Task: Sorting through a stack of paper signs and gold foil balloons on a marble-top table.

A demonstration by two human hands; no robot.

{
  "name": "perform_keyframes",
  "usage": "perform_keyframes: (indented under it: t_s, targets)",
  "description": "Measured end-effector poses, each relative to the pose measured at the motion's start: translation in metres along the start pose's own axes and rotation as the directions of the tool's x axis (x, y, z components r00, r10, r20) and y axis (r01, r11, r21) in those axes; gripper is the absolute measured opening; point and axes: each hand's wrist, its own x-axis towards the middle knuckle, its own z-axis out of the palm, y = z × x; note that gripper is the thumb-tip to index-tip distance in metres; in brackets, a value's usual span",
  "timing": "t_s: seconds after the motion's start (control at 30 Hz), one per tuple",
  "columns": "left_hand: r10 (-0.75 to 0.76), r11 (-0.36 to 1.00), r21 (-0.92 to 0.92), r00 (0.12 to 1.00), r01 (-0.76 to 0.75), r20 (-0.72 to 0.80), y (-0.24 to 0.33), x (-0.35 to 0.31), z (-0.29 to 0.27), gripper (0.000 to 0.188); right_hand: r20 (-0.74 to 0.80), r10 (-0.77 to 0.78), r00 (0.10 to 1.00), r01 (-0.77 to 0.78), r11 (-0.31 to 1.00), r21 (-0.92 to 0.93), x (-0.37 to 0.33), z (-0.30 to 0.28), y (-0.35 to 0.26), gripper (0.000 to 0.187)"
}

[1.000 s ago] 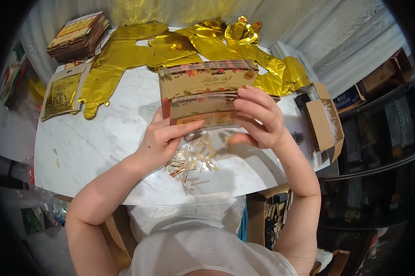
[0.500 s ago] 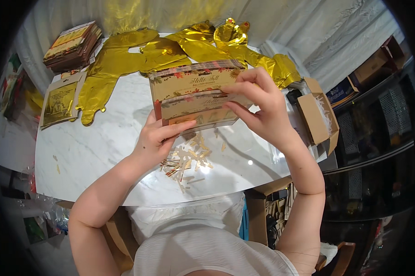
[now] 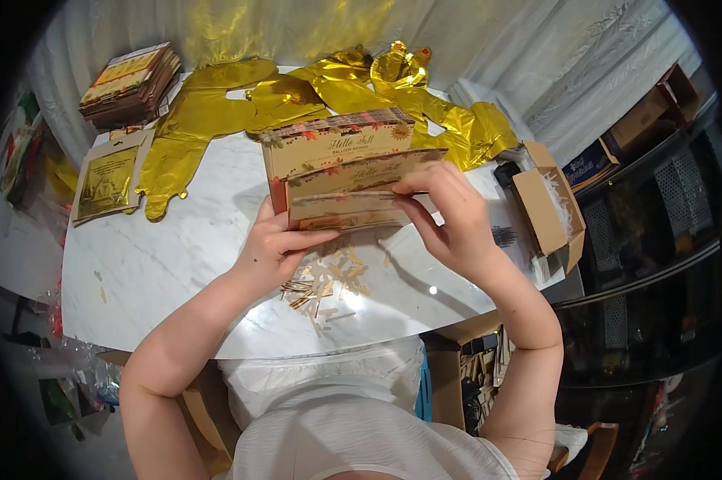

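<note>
My left hand (image 3: 277, 246) grips the lower left corner of a thick stack of printed cards (image 3: 329, 148), held upright over the table. The cards are beige with red and orange leaves along their borders. My right hand (image 3: 450, 212) pinches the upper right edge of a front card (image 3: 345, 178), which leans away from the stack. Another front card (image 3: 337, 210) tilts toward me below it. Beneath the stack lies a loose pile of small cut paper strips (image 3: 329, 280) in tan and gold. My left thumb and the stack's lower back are partly hidden.
Flat gold foil balloons (image 3: 209, 112) spread across the back of the white marbled table (image 3: 153, 280). At the back left stand a pile of similar cards (image 3: 129, 84) and a package with a gold front (image 3: 109, 180). An open cardboard box (image 3: 545, 204) sits at the right edge.
My right hand has drawn the front cards away from the stack, toward me and slightly right, widening the gap behind them. My left hand keeps its hold at the lower left corner.
</note>
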Motion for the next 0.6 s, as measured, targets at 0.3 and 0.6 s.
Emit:
perform_keyframes:
  t_s: [0.3,0.6]
  targets:
    - [0.074,0.997,0.026,0.995,-0.075,0.065,0.008,0.002,0.000,0.055,0.100,0.186,0.977,-0.193,0.979,0.065,-0.013,-0.017,0.003,0.024]
    - [0.078,0.987,0.138,0.996,-0.083,0.039,0.004,0.001,0.003,0.058,-0.736,0.127,0.666,-0.247,0.967,-0.057,-0.005,-0.093,0.059,0.020]
